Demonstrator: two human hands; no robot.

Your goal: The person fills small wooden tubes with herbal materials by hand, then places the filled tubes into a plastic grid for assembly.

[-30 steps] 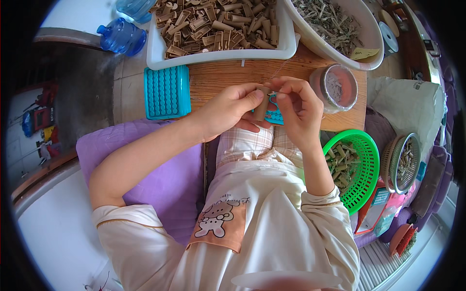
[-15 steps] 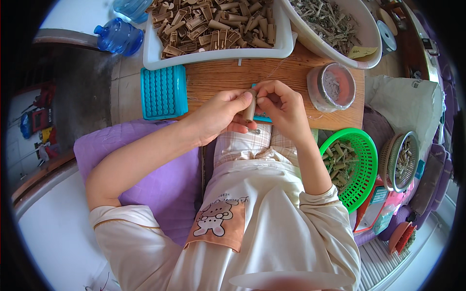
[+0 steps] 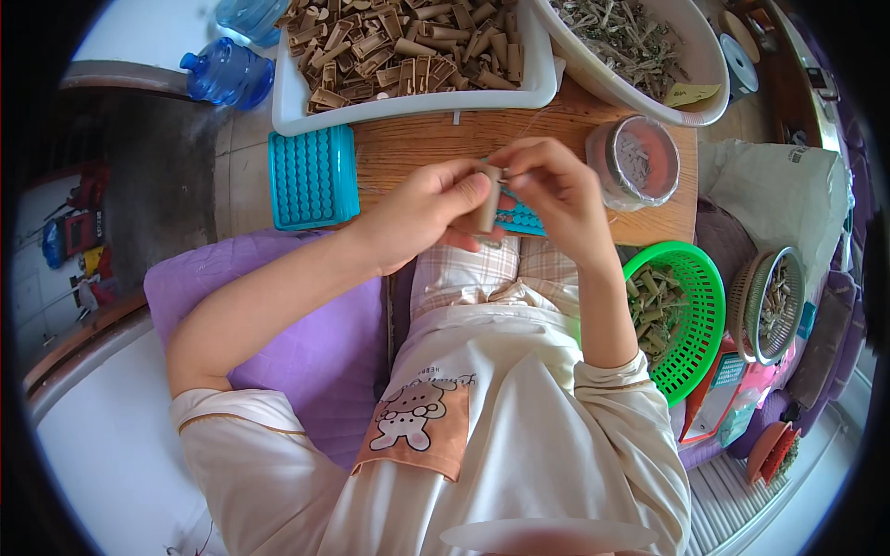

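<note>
My left hand [image 3: 428, 211] and my right hand [image 3: 547, 190] meet over the near edge of a small wooden table [image 3: 445, 153]. Between their fingertips they pinch a short brown paper tube [image 3: 489, 199], held upright. Part of a turquoise plastic block [image 3: 521, 220] shows just behind and under my right hand. A second, larger turquoise block [image 3: 313, 176] with rows of holes lies on the table's left end, apart from both hands.
A white tray [image 3: 417, 104] heaped with brown tubes stands at the table's back. A white bowl [image 3: 691, 88] of grey sticks, a clear round tub [image 3: 635, 162], a green basket [image 3: 691, 315], a woven basket [image 3: 769, 306] and blue bottles [image 3: 227, 69] surround it. A purple cushion [image 3: 306, 343] lies at left.
Both hands have shifted a little left and nearer to me. The tube now stands upright between the fingers, and the turquoise block is more hidden under my right hand.
</note>
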